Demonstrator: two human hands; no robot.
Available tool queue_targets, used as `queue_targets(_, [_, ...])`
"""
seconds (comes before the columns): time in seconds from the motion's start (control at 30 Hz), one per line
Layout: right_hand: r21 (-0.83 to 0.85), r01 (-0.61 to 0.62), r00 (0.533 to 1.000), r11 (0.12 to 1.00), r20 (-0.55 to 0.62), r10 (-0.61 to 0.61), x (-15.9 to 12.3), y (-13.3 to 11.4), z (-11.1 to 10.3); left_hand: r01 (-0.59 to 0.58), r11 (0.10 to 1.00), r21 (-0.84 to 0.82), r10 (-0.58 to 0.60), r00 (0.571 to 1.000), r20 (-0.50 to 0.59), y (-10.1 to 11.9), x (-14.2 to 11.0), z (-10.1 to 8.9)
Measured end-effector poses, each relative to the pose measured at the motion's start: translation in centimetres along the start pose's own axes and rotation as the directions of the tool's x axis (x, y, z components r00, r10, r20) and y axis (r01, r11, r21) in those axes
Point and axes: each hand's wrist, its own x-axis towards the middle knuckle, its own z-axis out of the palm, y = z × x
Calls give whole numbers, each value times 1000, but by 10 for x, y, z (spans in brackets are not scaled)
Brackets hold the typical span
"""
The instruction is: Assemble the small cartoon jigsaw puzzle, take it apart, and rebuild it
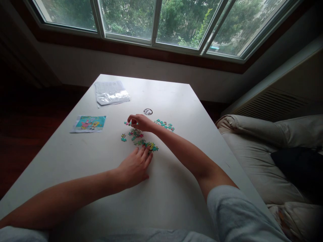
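My left hand [135, 164] lies flat on the white table, fingers stretched out. Its fingertips touch the near edge of a cluster of jigsaw pieces [151, 146], green, teal and yellow with a cartoon face. Farther off, my right hand [140, 122] is bent over the pieces with its fingers curled toward the thumb. Whatever may be between those fingertips is too small to make out. Beside it lie a few loose jigsaw pieces [126, 123], partly covered. More pieces [136, 133] with pink and teal parts spread between both hands, and others [165, 125] lie beyond my right forearm.
A cartoon picture sheet [91, 123] lies on the table's left side. Behind it is a clear plastic sleeve with papers [112, 93]. A round dark-rimmed spot [148, 111] marks the table [181, 101]. At the right stands a pale sofa [244, 151]; windows are ahead.
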Motion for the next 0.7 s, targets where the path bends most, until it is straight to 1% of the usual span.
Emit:
queue_targets(0.07, [129,-14,999,992,-38,20,-11,7,-3,-4,1000,-3,4,1000,-20,-1,0,2])
queue_targets(0.13, [230,-15,992,973,-117,43,-22,14,-3,-9,1000,2,9,999,-34,-2,0,4])
queue_targets(0.17, [282,-21,987,959,-149,66,-27,19,-2,-12,1000,4,12,999,-39,-3,1,4])
queue_targets(0.23, [401,-68,968,914,-194,158,-37,27,0,-15,1000,12,15,999,-46,-3,2,5])
queue_targets(0.3, [548,-122,953,828,-168,252,-45,32,2,-17,1000,26,18,999,-51,-3,3,5])
queue_targets(0.37, [659,-159,937,735,-133,322,-51,35,2,-19,999,41,21,998,-62,-4,4,7])
queue_targets(0.47, [754,-185,918,630,-96,384,-59,31,-3,-18,998,54,22,996,-81,-6,6,11])
queue_targets(0.57, [784,-212,908,583,-63,414,-64,25,-10,-39,998,47,44,993,-109,-11,10,13])
queue_targets(0.7, [781,-247,897,573,-39,440,-69,20,-16,-66,998,4,66,985,-162,-18,17,12])
